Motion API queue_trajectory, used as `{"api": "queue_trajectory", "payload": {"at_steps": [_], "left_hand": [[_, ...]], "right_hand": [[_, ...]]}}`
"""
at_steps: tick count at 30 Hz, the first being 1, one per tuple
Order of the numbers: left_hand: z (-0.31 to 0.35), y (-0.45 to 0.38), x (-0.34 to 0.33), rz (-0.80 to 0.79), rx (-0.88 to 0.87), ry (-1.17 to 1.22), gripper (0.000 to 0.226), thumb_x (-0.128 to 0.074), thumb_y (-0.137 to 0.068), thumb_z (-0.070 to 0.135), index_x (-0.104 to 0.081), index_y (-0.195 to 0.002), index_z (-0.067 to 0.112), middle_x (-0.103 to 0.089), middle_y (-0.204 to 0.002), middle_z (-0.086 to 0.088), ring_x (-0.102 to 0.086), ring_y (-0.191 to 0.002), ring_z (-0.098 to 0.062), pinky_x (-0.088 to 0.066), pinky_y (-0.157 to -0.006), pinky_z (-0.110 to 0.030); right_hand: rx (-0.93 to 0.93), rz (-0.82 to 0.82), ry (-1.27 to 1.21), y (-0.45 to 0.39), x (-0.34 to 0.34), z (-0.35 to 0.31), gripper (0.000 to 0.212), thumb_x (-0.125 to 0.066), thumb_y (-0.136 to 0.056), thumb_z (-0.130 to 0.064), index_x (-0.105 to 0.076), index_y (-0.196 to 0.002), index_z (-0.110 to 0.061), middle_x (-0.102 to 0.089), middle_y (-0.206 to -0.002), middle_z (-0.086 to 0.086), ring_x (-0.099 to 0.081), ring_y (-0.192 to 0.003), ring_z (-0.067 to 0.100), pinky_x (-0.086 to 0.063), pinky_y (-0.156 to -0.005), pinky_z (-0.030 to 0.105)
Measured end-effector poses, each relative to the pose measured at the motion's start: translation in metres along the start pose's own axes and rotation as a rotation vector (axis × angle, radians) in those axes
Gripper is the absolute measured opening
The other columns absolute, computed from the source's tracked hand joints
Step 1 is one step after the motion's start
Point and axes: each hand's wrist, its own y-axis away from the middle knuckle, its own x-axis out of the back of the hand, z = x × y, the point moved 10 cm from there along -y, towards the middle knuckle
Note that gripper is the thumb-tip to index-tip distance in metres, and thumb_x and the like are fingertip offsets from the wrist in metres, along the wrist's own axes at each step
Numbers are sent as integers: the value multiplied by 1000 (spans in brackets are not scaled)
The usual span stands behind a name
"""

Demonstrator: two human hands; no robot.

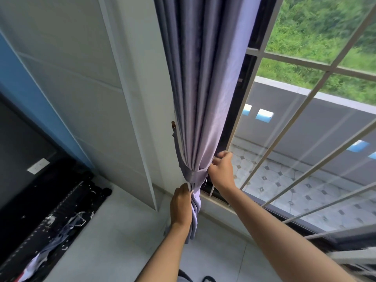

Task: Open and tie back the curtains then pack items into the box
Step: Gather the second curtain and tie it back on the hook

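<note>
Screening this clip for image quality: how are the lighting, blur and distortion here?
Head view: daylight from the window lights the curtain well, with its right edge bright; the left corner is dark; wide-angle bending curves the window bars and wall panels; the greenery outside is smeared; left hand and right hand are reasonably sharp.

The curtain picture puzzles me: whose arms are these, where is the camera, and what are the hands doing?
No machine here: a person wears a wide-angle camera on the head, looking down along both bare arms, so straight lines bend. The lilac curtain hangs gathered beside a barred window. A tieback band of the same cloth is wrapped round it. The left hand grips the bunched cloth just below the band. The right hand pinches the curtain's edge at the band. On the wall beside it sits a small hook. At lower left a dark suitcase lies on the floor.
</note>
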Motion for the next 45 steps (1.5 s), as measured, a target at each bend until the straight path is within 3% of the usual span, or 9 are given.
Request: {"api": "queue_trajectory", "payload": {"at_steps": [6,10,13,16,21,32,38,41,45], "left_hand": [[-2,1,-3,-53,29,64,10,-59,-80,15,-60,-70,15,-58,-64,-2,-60,-59,-16,-53,-56,-25],[-12,1,-14,-131,75,176,9,-60,-88,20,-62,-80,16,-62,-76,0,-61,-71,-12,-55,-66,-25],[-14,-4,-3,-67,80,261,23,-49,-94,29,-65,-85,15,-65,-81,0,-62,-74,-11,-51,-69,-18],[0,-6,-1,-97,-29,166,54,-21,-97,42,-64,-94,9,-65,-92,-5,-61,-85,-15,-50,-82,-24],[-5,-11,-8,-118,35,203,19,-47,-94,24,-58,-89,9,-65,-90,-8,-62,-85,-19,-48,-79,-25],[-1,-8,3,-210,73,456,23,-60,-74,19,-54,-96,20,-61,-90,-1,-60,-81,-18,-44,-68,-17],[18,-55,151,180,-18,750,34,-50,-84,-2,-60,-87,31,-64,-93,3,-58,-73,5,-42,-61,-6],[57,-88,178,-18,-57,626,16,-51,-86,13,-56,-79,26,-63,-75,6,-58,-64,0,-42,-52,-12],[76,-91,131,-566,-89,434,13,-55,-84,4,-57,-76,14,-56,-63,4,-53,-60,-8,-42,-54,-15]], "right_hand": [[2,5,-41,7,2,-5,24,-54,-85,-1,-62,-88,-23,-71,-92,-5,-67,-83,11,-56,-60,19],[145,-280,-168,28,-19,-24,60,-44,-74,17,-62,-118,-20,-70,-109,-6,-65,-105,11,-57,-87,32],[186,-476,-119,42,-33,-23,70,-56,-77,6,-44,-133,-35,-63,-121,-12,-62,-112,12,-54,-92,31],[205,-435,22,34,-31,-29,71,-78,-70,-18,-44,-129,-37,-65,-113,-13,-65,-103,10,-56,-88,38],[179,-378,-27,26,-30,-33,51,-82,-66,-13,-61,-111,-23,-69,-100,-2,-67,-94,17,-56,-83,48],[138,-390,-128,28,-28,-30,37,-78,-73,-6,-65,-105,-18,-72,-98,5,-68,-94,22,-55,-87,48],[166,-450,-147,27,-24,-43,33,-73,-76,1,-66,-105,-14,-70,-99,10,-66,-96,26,-56,-84,38],[174,-487,-130,27,-27,-43,35,-72,-76,3,-66,-105,-16,-71,-99,6,-67,-96,23,-57,-81,32],[221,-498,-142,33,-23,-51,40,-71,-74,5,-67,-108,-15,-73,-100,3,-68,-96,18,-55,-79,30]]}}
